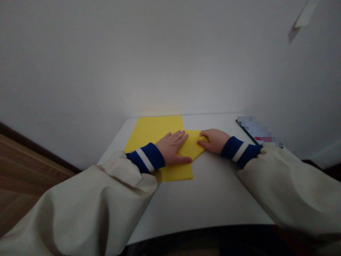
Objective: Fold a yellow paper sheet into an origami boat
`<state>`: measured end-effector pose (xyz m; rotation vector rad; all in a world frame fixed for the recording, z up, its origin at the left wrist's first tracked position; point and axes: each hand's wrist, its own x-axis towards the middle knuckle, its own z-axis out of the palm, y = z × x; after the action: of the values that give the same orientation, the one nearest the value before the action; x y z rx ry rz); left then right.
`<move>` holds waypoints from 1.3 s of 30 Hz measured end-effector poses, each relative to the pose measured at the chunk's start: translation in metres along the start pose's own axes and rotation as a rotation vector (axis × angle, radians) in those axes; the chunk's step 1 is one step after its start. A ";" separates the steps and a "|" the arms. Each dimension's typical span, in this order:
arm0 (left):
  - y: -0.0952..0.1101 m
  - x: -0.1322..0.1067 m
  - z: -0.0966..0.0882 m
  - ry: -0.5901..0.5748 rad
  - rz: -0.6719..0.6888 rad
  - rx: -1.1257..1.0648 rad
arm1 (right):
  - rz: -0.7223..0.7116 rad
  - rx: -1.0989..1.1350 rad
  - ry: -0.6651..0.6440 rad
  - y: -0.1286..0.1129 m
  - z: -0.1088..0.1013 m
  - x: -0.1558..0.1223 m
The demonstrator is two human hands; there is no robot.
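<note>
A small folded yellow paper (195, 145) lies near the middle of the white counter (210, 199), partly over a larger yellow sheet (160, 126) and jutting past that sheet's right edge. The left hand (172, 147) lies flat across both, its grip wide, thumb spread away from the fingers along the folded piece's near side. The right hand (214, 139) has a narrow grip, thumb and fingers pinching the folded paper's right corner. The large sheet's far edge sits just beside the counter's back edge, by the wall (170, 57); its near edge stops well short of the counter's front edge, leaving a broad white stretch toward the person. To the right, more white surface separates the right hand from a dark-edged, blurred-out flat object (259, 132) along the counter's right edge.
</note>
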<state>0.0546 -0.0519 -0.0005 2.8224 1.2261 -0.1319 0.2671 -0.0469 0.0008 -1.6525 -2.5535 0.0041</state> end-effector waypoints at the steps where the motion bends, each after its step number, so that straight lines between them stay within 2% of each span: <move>1: 0.000 0.000 0.000 0.005 0.004 0.004 | 0.006 -0.004 -0.002 0.000 0.000 0.000; 17: 0.004 -0.002 -0.004 0.047 0.029 0.007 | 0.015 -0.055 0.029 -0.004 0.000 0.000; 21: 0.004 -0.003 -0.006 0.054 0.034 0.003 | 0.015 0.043 0.115 -0.003 -0.001 -0.001; 23: 0.004 -0.004 -0.007 0.064 0.034 0.008 | -0.075 0.093 0.221 -0.003 -0.003 -0.001; 27: 0.002 -0.006 -0.007 0.080 0.021 0.017 | -0.386 0.125 0.360 -0.004 -0.010 -0.003; 33: -0.002 -0.007 -0.006 0.090 -0.001 0.003 | -0.731 0.239 0.296 -0.009 -0.014 -0.008; 39: -0.003 -0.004 -0.007 0.058 -0.002 -0.013 | -0.787 0.219 0.188 -0.014 -0.015 -0.010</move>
<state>0.0499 -0.0517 0.0070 2.8330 1.2362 -0.0422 0.2596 -0.0629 0.0155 -0.4809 -2.7358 0.0613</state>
